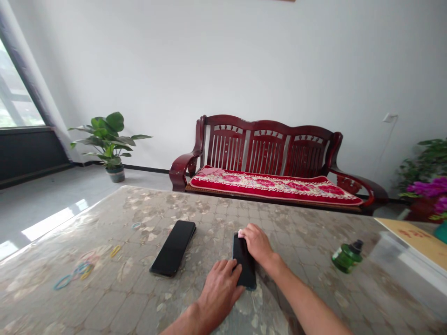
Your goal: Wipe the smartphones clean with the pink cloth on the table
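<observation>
A dark phone lies screen up on the patterned tablecloth in front of me. My left hand grips its lower left side, fingers along the edge and thumb near the bottom end. At the phone's far end, my right hand pinches a small pale pink wad against the glass. Whether the wad is tissue or cloth, I cannot tell. Left of my hands lies a second black phone, screen up and untouched.
Several coloured elastic bands lie at the left of the table. A green bottle stands on the right, beside a clear container and a tan box. Beyond the table is a wooden bench; a potted plant stands far left.
</observation>
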Demonstrator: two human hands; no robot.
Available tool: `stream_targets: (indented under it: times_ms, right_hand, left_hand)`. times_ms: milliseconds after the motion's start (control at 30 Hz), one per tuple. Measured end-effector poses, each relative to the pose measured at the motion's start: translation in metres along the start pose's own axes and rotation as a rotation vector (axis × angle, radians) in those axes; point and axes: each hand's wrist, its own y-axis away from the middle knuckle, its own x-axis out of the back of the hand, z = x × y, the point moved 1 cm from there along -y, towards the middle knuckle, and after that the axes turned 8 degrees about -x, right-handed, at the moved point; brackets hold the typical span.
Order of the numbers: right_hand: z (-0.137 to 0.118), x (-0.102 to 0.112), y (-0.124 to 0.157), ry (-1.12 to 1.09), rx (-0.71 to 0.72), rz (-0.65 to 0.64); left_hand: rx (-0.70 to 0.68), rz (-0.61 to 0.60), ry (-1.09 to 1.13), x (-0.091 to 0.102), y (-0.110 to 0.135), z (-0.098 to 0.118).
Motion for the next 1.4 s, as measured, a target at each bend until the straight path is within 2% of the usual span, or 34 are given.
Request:
stream_targets:
  times_ms: [100,333,400,567,633,700,900,967,1133,1200,1267,1400]
  right_hand:
    - [0.006,-0.003,-0.001,-0.006,-0.018,0.008]
    - [-0.002,0.003,0.047,-0.138,0.099,-0.020]
    - [-0.001,0.004,0.044,-0.134,0.098,-0.017]
    - [0.009,0.001,0.009,-0.055,-0.010,0.032]
    - [0.009,-0.001,0.004,-0.047,-0.028,0.036]
    - [0.005,-0.002,0.012,-0.058,-0.019,0.021]
    - [-0.011,0.004,0.058,-0.140,0.090,-0.028]
    - [-0.011,0.005,0.056,-0.140,0.097,-0.034]
    - [-0.007,0.001,0.020,-0.076,0.016,-0.005]
    - [-0.008,-0.001,0.014,-0.063,-0.013,0.010]
    - [-0.012,-0.001,0.021,-0.078,-0.011,0.016]
    - [-0.018,0.002,0.053,-0.139,0.056,0.004]
  left_hand:
    - [0.000,0.002,0.006,-0.001,0.000,-0.001]
    - [0.010,0.019,0.015,-0.004,0.000,-0.002]
    - [0.006,0.024,0.015,-0.005,0.001,-0.002]
    - [0.005,0.004,0.020,-0.003,0.001,-0.002]
    - [0.012,-0.009,0.024,-0.002,0.001,-0.002]
    - [0.019,-0.008,0.028,-0.003,0.000,-0.002]
    - [0.004,0.040,0.053,-0.003,0.000,-0.002]
    - [-0.003,0.034,0.060,-0.001,0.000,-0.001]
    - [-0.004,0.013,0.059,0.003,0.000,-0.001]
    - [-0.006,0.021,0.062,0.002,0.000,-0.001]
    - [-0.002,0.034,0.069,-0.001,0.000,-0.002]
    - [0.007,0.072,0.107,-0.004,0.000,-0.004]
